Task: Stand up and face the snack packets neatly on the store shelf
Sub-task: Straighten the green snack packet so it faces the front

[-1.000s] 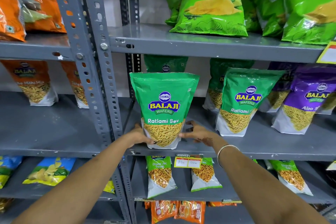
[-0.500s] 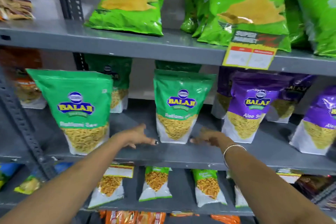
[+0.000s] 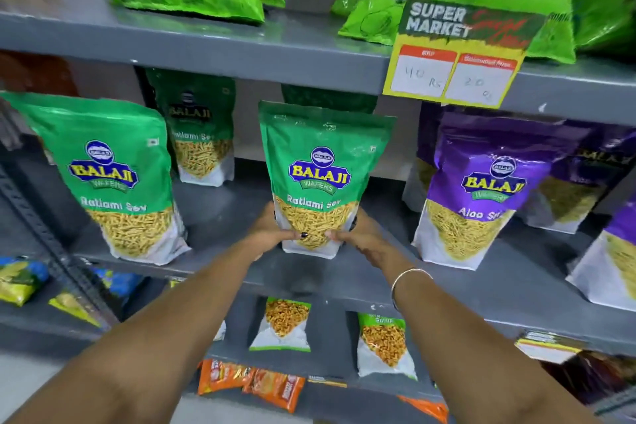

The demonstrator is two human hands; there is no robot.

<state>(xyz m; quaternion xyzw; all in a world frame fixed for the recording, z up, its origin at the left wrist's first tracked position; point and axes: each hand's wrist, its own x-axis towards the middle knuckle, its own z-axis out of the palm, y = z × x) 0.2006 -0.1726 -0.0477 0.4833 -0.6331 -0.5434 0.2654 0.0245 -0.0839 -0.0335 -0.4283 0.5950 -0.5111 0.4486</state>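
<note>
Both hands clasping the green Ratlami Sev stand-up pouch [image 3: 318, 179] low on its sides, left hand [image 3: 272, 234] and right hand [image 3: 358, 237], upright mid grey metal shelf [image 3: 220, 213]. Could topple forward if released off-balance; soft base, uneven squeeze likely culprit.

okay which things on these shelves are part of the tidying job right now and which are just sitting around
In the job:
Ratlami Sev packet, held at its base by the left hand and right hand
middle shelf

Just there:
price tag
Aloo Sev packet
orange packets
bangle
</note>
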